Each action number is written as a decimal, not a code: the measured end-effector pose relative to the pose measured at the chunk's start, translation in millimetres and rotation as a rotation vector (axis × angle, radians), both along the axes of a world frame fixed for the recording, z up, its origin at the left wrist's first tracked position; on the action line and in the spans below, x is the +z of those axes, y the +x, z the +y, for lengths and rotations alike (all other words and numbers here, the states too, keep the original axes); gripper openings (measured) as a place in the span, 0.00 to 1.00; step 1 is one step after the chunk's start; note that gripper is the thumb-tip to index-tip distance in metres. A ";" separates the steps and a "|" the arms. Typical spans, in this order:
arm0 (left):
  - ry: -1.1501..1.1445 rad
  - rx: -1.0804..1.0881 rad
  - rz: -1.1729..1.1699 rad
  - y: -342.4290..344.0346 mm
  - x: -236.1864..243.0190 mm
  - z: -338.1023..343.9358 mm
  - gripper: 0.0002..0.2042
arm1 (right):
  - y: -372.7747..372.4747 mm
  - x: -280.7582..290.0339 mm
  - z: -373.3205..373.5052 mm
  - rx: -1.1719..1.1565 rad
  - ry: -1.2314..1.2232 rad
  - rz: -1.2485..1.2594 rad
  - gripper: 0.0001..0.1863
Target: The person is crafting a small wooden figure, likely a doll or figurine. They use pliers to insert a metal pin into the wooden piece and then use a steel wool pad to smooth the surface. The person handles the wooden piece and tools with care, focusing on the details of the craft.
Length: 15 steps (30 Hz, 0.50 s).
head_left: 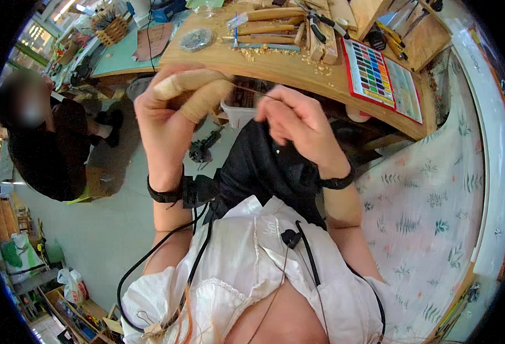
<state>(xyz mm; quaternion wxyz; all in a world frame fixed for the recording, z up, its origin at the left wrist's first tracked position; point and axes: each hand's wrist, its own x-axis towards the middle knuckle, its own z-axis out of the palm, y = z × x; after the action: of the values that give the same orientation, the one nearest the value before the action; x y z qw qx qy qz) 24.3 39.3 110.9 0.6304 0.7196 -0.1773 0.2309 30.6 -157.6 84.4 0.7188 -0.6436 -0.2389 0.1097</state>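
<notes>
My left hand (165,117) is raised in front of the wooden workbench (206,60), its thumb and a finger wrapped in beige tape. Their tips are pinched on one end of a thin dark strand (249,90), which could be wire or thread. Across the gap, my right hand (299,119) has its fingers curled in and closes on the strand's other end. Between the two hands the strand looks nearly straight, sloping slightly down to the right. Both hands are held above my lap, off the bench.
Wooden-handled carving tools (269,27), pliers (315,28) and wood shavings lie on the bench. A paint set (373,71) sits at its right edge, a clear dish (196,39) farther left. A person (43,137) sits at the left. A black cable (127,281) runs along my left arm.
</notes>
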 end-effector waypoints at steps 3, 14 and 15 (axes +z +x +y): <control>-0.105 0.156 0.013 9.2 -8.1 15.6 0.05 | -5.2 -5.0 -25.3 -0.028 0.159 0.059 0.15; -0.136 -0.159 0.425 11.6 -55.6 -13.5 0.06 | -0.8 13.0 -19.2 0.212 0.990 -0.080 0.14; -0.149 -0.228 0.526 11.6 -60.7 -18.1 0.06 | -0.9 14.6 -22.2 0.165 0.891 -0.085 0.13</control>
<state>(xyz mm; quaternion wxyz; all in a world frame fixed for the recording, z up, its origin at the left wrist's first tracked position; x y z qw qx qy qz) 35.9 21.2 50.2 0.7277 0.6819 -0.0701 -0.0235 29.7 -179.8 99.0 0.9039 -0.2544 -0.3428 0.0266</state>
